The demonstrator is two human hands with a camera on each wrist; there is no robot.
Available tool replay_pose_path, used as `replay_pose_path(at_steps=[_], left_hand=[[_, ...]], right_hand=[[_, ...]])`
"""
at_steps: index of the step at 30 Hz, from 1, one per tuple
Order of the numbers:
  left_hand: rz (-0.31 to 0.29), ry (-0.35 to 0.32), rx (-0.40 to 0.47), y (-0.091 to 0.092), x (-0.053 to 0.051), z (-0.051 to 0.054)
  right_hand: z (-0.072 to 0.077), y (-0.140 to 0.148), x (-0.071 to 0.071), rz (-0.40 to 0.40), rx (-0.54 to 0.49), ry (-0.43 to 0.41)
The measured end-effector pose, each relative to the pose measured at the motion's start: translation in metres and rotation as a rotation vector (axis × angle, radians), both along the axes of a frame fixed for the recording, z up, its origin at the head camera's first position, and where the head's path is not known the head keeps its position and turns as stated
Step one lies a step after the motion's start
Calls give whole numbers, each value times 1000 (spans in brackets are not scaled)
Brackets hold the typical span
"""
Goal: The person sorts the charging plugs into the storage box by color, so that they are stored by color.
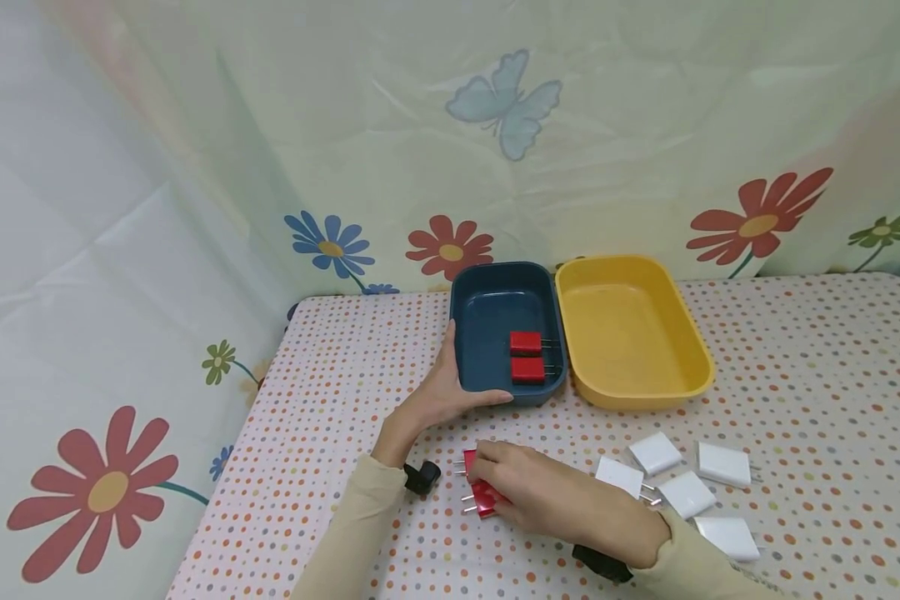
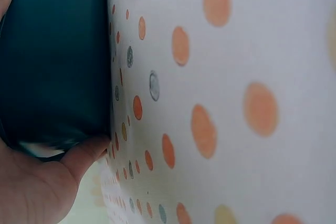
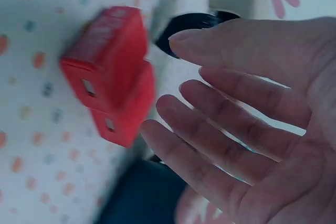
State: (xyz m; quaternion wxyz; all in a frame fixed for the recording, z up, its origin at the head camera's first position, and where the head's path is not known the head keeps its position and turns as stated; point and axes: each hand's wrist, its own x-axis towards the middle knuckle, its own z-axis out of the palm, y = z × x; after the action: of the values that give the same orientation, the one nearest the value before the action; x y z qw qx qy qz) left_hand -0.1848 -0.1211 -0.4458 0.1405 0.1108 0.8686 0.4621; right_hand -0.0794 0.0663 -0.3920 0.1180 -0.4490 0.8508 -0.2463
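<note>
Two red plug adapters (image 1: 486, 500) (image 3: 107, 59) lie side by side on the dotted cloth, their prongs pointing left in the head view. Over them is my right hand (image 1: 528, 487) (image 3: 247, 114), which partly covers them there; the right wrist view shows its fingers extended and apart, with nothing held. My left hand (image 1: 446, 392) (image 2: 39, 182) touches the near left corner of the dark blue tray (image 1: 465, 333) (image 2: 58, 66), fingers along its left side and thumb along the front. Inside the tray, at its right, lie two more red adapters (image 1: 526, 342) (image 1: 528, 370).
A yellow tray (image 1: 645, 398) stands against the blue tray's right side. Several white plug adapters (image 1: 723, 464) are scattered on the cloth right of my right hand. A flowered curtain (image 1: 607, 183) hangs behind the table.
</note>
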Motion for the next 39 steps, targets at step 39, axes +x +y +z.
replay_pose_path(at_steps=[39], left_hand=[[15, -17, -12, 1, 0, 0]], right_hand=[[-68, 3, 10, -97, 24, -58]])
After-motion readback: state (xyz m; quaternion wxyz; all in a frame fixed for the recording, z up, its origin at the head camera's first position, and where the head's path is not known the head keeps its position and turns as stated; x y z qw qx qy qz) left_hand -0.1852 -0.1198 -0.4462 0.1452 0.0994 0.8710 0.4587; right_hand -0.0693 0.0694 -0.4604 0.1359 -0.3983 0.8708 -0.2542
